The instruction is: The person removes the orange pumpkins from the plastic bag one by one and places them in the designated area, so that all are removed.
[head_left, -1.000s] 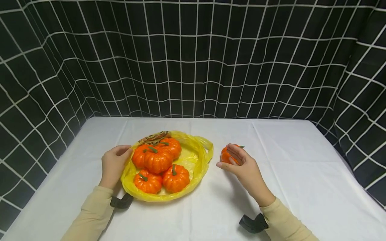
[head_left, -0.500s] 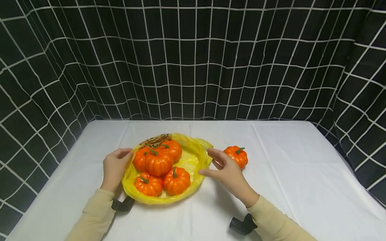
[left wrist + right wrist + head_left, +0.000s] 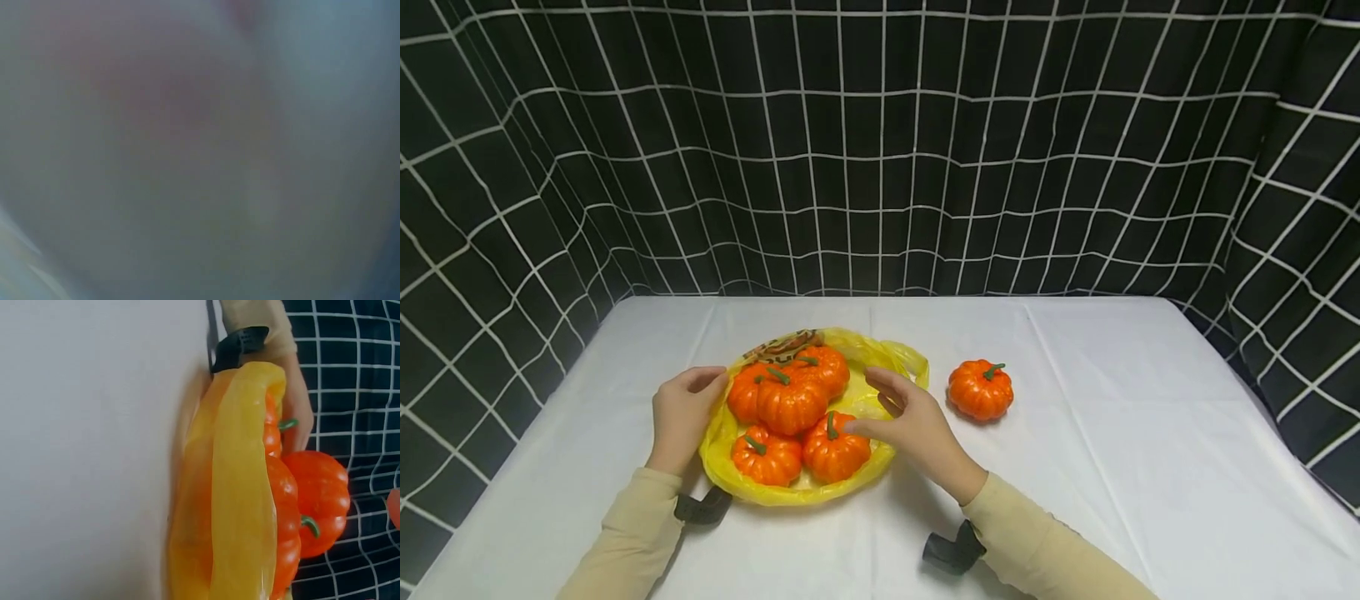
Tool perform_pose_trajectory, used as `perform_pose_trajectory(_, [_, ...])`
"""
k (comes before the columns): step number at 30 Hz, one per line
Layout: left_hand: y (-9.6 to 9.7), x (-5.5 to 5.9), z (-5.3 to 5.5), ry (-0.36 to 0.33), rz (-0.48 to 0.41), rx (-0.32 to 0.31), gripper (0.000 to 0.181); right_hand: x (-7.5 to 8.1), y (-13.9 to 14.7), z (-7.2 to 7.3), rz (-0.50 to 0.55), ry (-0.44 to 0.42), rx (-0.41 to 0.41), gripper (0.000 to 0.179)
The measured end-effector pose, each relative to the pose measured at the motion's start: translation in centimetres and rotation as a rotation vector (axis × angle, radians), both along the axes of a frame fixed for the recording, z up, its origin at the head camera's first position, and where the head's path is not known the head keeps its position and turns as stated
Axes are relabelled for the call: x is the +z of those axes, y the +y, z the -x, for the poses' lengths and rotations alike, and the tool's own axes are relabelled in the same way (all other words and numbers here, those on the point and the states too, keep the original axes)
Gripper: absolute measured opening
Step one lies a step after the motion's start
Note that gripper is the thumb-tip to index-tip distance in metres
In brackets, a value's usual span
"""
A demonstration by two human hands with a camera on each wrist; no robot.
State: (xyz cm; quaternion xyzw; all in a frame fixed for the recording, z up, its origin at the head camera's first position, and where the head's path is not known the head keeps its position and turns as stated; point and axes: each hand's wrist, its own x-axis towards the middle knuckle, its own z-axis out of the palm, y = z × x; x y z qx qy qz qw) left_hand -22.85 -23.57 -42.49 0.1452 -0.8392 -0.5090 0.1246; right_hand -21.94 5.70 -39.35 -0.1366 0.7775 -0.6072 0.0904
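Yellow bag (image 3: 778, 497): thin plastic, mouth up and spread, resting on the white surface (image 3: 1037, 500) left of centre. Printed at the far rim. Probably limp and near weightless by itself; likely to slump or crease if tugged at one spot. Best taken by the handle loop (image 3: 906, 348) at the far right, or by a gathered fold of rim; not by a single layer of film (apt to stretch or tear, by the look of it).

Five orange pumpkins (image 3: 792, 407): ribbed, glossy, clustered inside the bag. Three toward the far left, one riding higher than the rest (plain in the right wrist view too); two at the near side. Probably moulded and hollow, hence light and firm; likely a little slippery on the sheen. To be taken round the widest part, thumb and fingers in opposed grooves, rather than by the green stems (image 3: 779, 377).

Lone pumpkin (image 3: 981, 393): same kind, upright on the surface, right of the bag and apart from it. Reachable from all sides; perhaps prone to roll if nudged off-centre.

Left grip (image 3: 683, 417): at the left rim of the bag, fingers bent; pinching or only touching, cannot tell (left wrist view blurred throughout).

Right grip (image 3: 917, 429): wide, thumb and fingers spread, holding nothing, over the right part of the mouth, just beside the front-right pumpkin (image 3: 838, 456); touching or apart, cannot tell.
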Motion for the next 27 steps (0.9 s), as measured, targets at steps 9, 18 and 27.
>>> perform_pose_trajectory(9, [0.0,0.0,0.0,0.000,-0.012,-0.008,0.034,-0.2,-2.2,0.8,-0.016,0.009,0.017,0.079])
perform_pose_trajectory(18, [-0.2,-0.1,0.1,0.001,-0.013,-0.009,0.034,-0.2,-4.2,1.2,-0.015,0.018,0.044,0.075])
perform_pose_trajectory(27, [-0.2,-0.3,0.2,0.004,0.001,0.009,0.032,-0.4,-5.2,1.3,-0.062,-0.011,0.037,0.075])
